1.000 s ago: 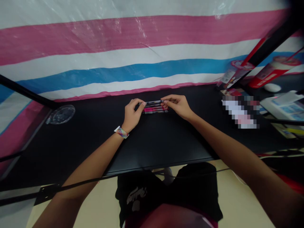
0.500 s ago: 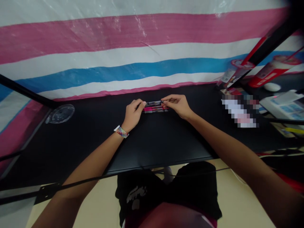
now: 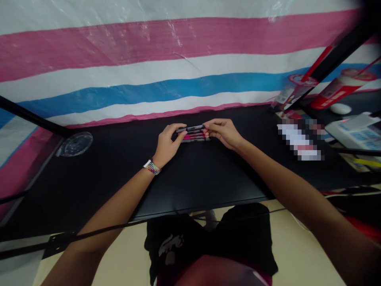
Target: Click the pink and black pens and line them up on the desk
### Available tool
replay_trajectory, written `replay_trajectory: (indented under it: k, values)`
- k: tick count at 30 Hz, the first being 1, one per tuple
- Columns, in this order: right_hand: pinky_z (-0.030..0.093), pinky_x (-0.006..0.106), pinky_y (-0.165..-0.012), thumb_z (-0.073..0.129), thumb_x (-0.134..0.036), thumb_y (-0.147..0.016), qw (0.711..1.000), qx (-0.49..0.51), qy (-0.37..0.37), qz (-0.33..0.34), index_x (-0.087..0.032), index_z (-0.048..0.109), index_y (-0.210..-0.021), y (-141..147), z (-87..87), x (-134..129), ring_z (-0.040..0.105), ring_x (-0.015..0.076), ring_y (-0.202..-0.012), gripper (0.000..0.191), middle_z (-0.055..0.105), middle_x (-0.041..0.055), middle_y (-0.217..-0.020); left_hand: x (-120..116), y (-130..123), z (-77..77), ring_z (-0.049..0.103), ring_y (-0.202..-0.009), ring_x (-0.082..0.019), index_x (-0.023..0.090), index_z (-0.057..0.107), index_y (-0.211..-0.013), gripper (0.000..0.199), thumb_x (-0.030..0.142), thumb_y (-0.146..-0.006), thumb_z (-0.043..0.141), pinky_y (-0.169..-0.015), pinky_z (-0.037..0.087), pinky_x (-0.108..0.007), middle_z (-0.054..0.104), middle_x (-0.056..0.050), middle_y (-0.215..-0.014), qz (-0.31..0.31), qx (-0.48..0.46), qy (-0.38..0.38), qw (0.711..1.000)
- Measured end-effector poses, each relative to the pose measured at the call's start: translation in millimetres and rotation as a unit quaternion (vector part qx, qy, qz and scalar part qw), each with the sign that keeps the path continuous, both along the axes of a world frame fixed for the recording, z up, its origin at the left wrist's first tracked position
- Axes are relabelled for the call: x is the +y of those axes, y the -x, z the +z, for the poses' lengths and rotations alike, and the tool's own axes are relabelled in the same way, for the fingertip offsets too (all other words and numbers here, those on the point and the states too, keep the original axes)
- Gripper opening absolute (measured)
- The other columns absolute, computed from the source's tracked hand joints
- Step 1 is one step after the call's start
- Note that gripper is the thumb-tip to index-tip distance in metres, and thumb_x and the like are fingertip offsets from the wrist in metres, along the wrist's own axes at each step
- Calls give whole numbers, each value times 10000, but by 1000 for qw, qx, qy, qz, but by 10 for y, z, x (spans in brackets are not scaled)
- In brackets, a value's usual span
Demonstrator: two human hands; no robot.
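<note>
A dark pen (image 3: 195, 128) lies crosswise between my two hands, just over the black desk (image 3: 196, 174). Its left end is pinched between the thumb and fingers of my left hand (image 3: 168, 140). At its other end, the fingertips of my right hand (image 3: 224, 132) close on it. Right below this pen, several more pens (image 3: 195, 137), some with pink parts, lie side by side on the desk. My right fingers partly cover their right ends, and my left thumb is close to their left ends.
A clear plastic lid (image 3: 75, 143) lies at the desk's left. On the right stand a drink cup (image 3: 293, 93) with a red straw and a red-and-white cup (image 3: 336, 91). A white mouse (image 3: 341, 109) and a white box (image 3: 357, 131) are beyond. Striped sheeting (image 3: 166, 89) hangs behind.
My left hand's grip has shifted: its thumb now lies lower and the fingers reach over the pen's left end. The pen has moved slightly left and up, its left end showing past the thumb.
</note>
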State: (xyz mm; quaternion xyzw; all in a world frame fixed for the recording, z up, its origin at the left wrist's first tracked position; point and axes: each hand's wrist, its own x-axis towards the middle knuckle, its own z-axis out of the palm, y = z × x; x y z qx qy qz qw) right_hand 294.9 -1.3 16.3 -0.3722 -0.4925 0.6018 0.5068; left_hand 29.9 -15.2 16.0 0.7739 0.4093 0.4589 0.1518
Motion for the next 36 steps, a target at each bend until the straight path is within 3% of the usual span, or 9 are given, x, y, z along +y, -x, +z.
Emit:
replay_trajectory:
  k: [9, 15, 21, 23, 27, 28, 31, 33, 36]
  values:
    - [725, 363, -784, 1077, -457, -665, 999, 21, 37, 5, -182, 893, -955, 57, 18, -34, 788, 190, -718, 440, 844, 84, -859, -26, 35, 35, 705, -936, -258, 276, 823, -1117, 212, 414, -1110, 662, -910, 550, -434, 807, -50, -975, -3, 44, -32, 999]
    - [716, 357, -779, 1092, -451, -640, 999, 27, 38, -4, -177, 905, -934, 61, 7, -42, 781, 191, -706, 443, 847, 89, -837, -32, 18, 20, 704, -866, -230, 243, 839, -1075, 222, 398, -1100, 682, -837, 539, -378, 789, -48, -907, -10, 10, -24, 1000]
    - [729, 398, -867, 1103, -440, -629, 999, 27, 32, -1, -189, 911, -934, 112, 7, -77, 813, 219, -784, 439, 866, 103, -897, -21, 28, 29, 666, -709, -182, 211, 737, -752, 506, 480, -1148, 574, -743, 507, -340, 720, -34, -734, 13, -6, 20, 1000]
    - [730, 391, -854, 1097, -448, -644, 999, 26, 34, -1, -182, 911, -952, 106, 7, -70, 811, 215, -775, 448, 866, 106, -905, -7, 37, 38, 690, -739, -182, 210, 764, -791, 466, 474, -1136, 595, -771, 529, -336, 756, -39, -775, 7, -18, 38, 999]
    - [728, 361, -834, 1091, -443, -659, 999, 26, 30, -17, -188, 908, -962, 55, -10, -18, 808, 205, -767, 437, 860, 92, -888, 22, 44, 41, 764, -971, -210, 236, 819, -1082, 179, 399, -1032, 765, -910, 569, -345, 839, -53, -1071, -9, -60, 46, 997]
    - [728, 357, -831, 1088, -444, -665, 999, 27, 28, -18, -190, 907, -964, 44, -15, -7, 806, 202, -763, 432, 859, 88, -883, 29, 45, 37, 767, -957, -208, 233, 816, -1027, 175, 400, -1034, 762, -910, 567, -345, 834, -48, -1028, -9, -68, 53, 996]
    - [727, 361, -831, 1079, -437, -680, 999, 25, 25, -12, -187, 902, -975, 31, -26, 13, 801, 198, -754, 424, 856, 87, -890, 52, 55, 15, 726, -740, -177, 217, 720, -720, 489, 462, -1126, 602, -821, 547, -335, 716, -17, -693, -3, -82, 102, 991]
    - [727, 370, -827, 1072, -425, -691, 999, 22, 25, -16, -188, 897, -975, 30, -30, 21, 798, 198, -749, 409, 853, 86, -890, 72, 68, 2, 700, -703, -169, 222, 745, -791, 432, 485, -1112, 628, -796, 542, -327, 686, 1, -664, -5, -101, 111, 989]
    - [722, 360, -811, 1054, -405, -719, 999, 26, 28, -28, -191, 893, -972, 18, -42, 38, 792, 188, -735, 367, 847, 82, -888, 107, 91, -10, 710, -792, -174, 236, 787, -989, 234, 467, -986, 821, -809, 547, -313, 748, 2, -812, -10, -118, 86, 989]
